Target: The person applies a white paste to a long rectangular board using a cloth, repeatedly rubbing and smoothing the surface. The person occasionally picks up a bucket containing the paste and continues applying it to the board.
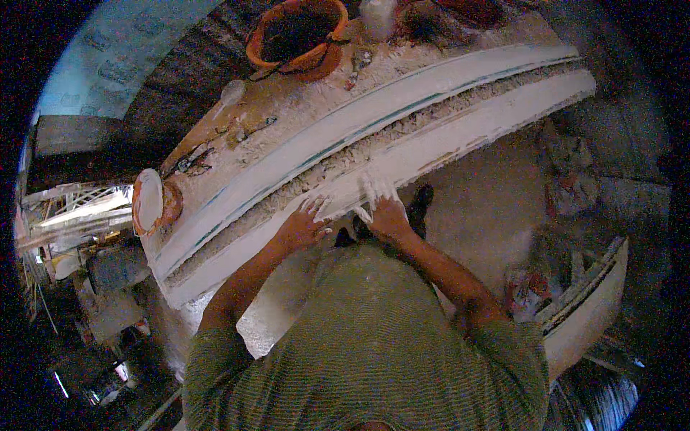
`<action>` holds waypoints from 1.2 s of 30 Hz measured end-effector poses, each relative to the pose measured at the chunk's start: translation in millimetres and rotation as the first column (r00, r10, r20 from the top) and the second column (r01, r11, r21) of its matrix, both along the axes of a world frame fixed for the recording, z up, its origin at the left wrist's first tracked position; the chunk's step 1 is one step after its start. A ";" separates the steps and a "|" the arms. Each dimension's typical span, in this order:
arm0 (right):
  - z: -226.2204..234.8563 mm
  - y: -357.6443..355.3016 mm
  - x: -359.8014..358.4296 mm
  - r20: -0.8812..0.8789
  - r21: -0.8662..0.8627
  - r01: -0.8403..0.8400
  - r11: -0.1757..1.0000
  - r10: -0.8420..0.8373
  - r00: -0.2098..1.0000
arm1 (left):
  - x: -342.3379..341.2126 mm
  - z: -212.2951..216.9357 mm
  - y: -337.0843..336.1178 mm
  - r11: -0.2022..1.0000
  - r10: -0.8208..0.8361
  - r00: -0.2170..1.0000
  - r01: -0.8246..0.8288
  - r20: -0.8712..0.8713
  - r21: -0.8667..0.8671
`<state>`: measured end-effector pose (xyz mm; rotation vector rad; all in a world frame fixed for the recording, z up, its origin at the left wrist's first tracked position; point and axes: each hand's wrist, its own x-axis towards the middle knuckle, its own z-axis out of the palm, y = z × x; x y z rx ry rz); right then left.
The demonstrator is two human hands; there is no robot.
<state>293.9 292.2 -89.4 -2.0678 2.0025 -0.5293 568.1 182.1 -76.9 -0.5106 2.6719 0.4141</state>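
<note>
Two hands: both down on the near edge of the long white plaster moulding (402, 118), side by side, close but apart.
Left hand (302, 226): palm down, fingers spread flat on the near white strip, gripping nothing; fingertips smeared white.
Right hand (388, 212): palm down, fingers (374, 188) extended and thickly coated in wet white plaster, pressed onto the same strip; not closed on anything.
Moulding: long, curved by the lens, runs from lower left to upper right across the bench; smooth white bands on both sides, a rough crumbly channel down the middle, thin dark-green lines along the far band.
Bench top (251, 126): brownish, crusted with dried white splatter and scraps.
Orange basin (295, 36): round, rubbery-looking, dark contents, at the far edge; what's inside is hard to make out.
Second basin (467, 11): reddish, cut off by the top edge.
Round dish (149, 201): orange rim, white coated face, sits at the left end of the bench, seen near edge-on.
Second moulding piece (589, 309): white, angular profile, lower right, leaning by rubble; far end lost in dark.
Floor (489, 208): dusty, white-powdered; dark shoe (420, 205) just past the right wrist.
Shirt (374, 345): green ribbed knit, hides everything below the bench edge.
Left margin: cluttered racks and frames, too dim to identify.
</note>
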 end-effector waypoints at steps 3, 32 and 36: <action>32.2 3.5 0.6 -0.018 0.490 0.038 0.871 -0.034 0.999 | 4.5 6.8 -2.2 1.000 -0.024 0.997 0.024 -0.067 -0.007; -109.8 -63.3 -678.1 -0.283 0.271 0.343 0.899 -0.266 0.922 | -594.1 -22.6 -45.9 0.968 -0.170 0.969 0.131 -0.181 -0.212; -84.4 -30.3 -559.7 -0.224 0.347 0.549 0.761 -0.501 0.836 | -530.8 -14.3 -40.4 0.992 -0.115 0.970 0.102 -0.215 -0.070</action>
